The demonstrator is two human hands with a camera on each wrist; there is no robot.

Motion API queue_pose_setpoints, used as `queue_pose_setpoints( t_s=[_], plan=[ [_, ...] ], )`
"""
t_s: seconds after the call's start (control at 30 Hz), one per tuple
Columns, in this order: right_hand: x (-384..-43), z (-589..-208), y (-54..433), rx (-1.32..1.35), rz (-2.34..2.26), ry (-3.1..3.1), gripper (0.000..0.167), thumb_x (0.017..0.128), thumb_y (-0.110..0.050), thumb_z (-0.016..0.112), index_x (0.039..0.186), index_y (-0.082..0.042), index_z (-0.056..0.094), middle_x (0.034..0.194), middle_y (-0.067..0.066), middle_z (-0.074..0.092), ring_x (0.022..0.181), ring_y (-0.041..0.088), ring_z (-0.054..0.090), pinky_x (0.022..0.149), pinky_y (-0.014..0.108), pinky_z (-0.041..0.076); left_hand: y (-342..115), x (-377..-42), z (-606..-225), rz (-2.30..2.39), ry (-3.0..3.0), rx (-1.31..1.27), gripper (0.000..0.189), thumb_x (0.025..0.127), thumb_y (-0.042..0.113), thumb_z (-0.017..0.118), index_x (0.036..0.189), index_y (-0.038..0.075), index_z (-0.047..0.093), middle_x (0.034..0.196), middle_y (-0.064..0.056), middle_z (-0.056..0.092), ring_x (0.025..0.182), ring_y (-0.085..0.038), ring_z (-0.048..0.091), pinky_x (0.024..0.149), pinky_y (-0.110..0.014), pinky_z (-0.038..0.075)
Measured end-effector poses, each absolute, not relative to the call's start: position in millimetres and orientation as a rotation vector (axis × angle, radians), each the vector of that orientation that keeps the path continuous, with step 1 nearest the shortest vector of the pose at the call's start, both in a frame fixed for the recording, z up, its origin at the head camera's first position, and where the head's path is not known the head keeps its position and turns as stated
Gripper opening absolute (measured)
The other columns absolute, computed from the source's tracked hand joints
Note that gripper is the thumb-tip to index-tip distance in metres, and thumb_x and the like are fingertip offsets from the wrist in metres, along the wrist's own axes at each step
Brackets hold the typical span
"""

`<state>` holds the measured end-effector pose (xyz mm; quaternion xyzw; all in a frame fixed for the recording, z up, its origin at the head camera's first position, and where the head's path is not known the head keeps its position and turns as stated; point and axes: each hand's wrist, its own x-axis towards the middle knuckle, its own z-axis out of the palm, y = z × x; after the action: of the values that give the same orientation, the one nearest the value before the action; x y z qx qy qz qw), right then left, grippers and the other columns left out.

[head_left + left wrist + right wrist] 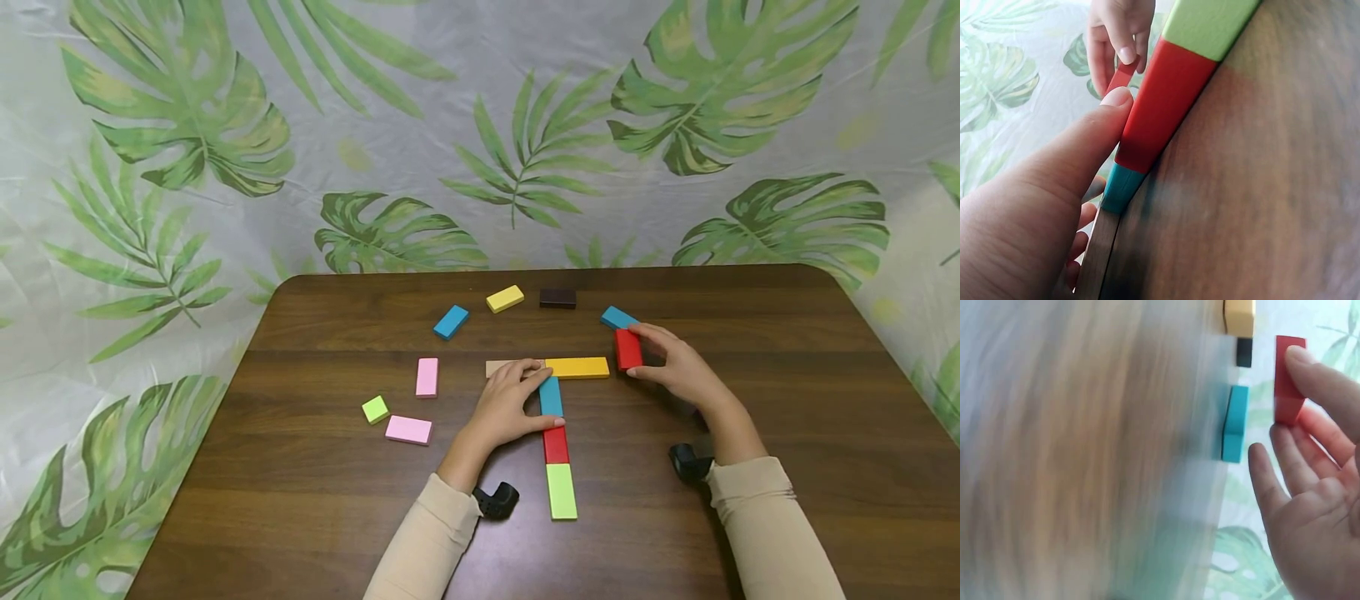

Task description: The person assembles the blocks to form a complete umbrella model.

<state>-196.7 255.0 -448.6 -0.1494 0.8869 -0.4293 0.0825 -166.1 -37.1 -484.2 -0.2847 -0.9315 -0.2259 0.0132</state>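
My right hand (684, 371) pinches a red block (628, 349) between thumb and fingers. The right wrist view shows this red block (1289, 380) raised off the tabletop. A blue block (618, 317) lies just behind it. My left hand (504, 406) rests by a T-shaped row of blocks, its thumb touching the row near where a blue block (551, 397) meets another red block (556, 446). Its other fingers lie over a plain wood block (498, 367), partly hiding it. A yellow-orange block (577, 367) continues the crossbar, and a light green block (561, 492) ends the stem nearest me.
On the brown table (300, 500), two pink blocks (427, 377) and a small green block (376, 409) lie at left. Behind the row are another blue block (451, 322), a pale yellow block (505, 298) and a dark block (557, 298). A leaf-patterned cloth (405, 125) hangs behind.
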Motion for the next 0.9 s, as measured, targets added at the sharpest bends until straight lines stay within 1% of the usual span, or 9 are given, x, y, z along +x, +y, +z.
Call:
queue_pose_setpoints(
  t_s=[0.3, 0.53, 0.67, 0.9],
  plan=[
    [-201, -458, 249, -0.422, -1.275, 2.615, 0.068, 0.082, -0.017, 0.067, 0.138, -0.003, 0.031, 0.140, 0.024, 0.024, 0.121, 0.044, 0.032, 0.096, 0.053, 0.029, -38, -167, -486, -0.706, -2.900, -0.890, 0.077, 0.073, 0.063, 0.058, 0.135, 0.020, 0.044, 0.135, 0.002, 0.035, 0.124, -0.014, 0.027, 0.104, -0.035, 0.018],
    [-202, -463, 247, -0.416, -1.264, 2.616, 0.068, 0.082, -0.014, 0.067, 0.138, 0.000, 0.031, 0.138, 0.028, 0.024, 0.120, 0.044, 0.033, 0.095, 0.052, 0.030, -38, -166, -485, -0.704, -2.904, -0.887, 0.077, 0.073, 0.063, 0.058, 0.135, 0.021, 0.043, 0.136, 0.002, 0.035, 0.124, -0.015, 0.027, 0.104, -0.034, 0.018],
    [-203, -464, 244, -0.425, -1.238, 2.636, 0.066, 0.082, -0.012, 0.067, 0.137, -0.001, 0.032, 0.137, 0.027, 0.028, 0.120, 0.044, 0.034, 0.095, 0.052, 0.030, -37, -167, -485, -0.697, -2.908, -0.885, 0.077, 0.073, 0.063, 0.059, 0.135, 0.021, 0.043, 0.135, 0.002, 0.035, 0.125, -0.014, 0.027, 0.104, -0.034, 0.018],
    [-205, -468, 243, -0.422, -1.197, 2.646, 0.068, 0.082, -0.017, 0.067, 0.138, -0.002, 0.032, 0.137, 0.027, 0.028, 0.120, 0.045, 0.032, 0.096, 0.053, 0.029, -37, -166, -485, -0.706, -2.906, -0.888, 0.077, 0.073, 0.063, 0.059, 0.135, 0.020, 0.043, 0.135, 0.002, 0.035, 0.125, -0.015, 0.026, 0.104, -0.034, 0.017]
  ],
)
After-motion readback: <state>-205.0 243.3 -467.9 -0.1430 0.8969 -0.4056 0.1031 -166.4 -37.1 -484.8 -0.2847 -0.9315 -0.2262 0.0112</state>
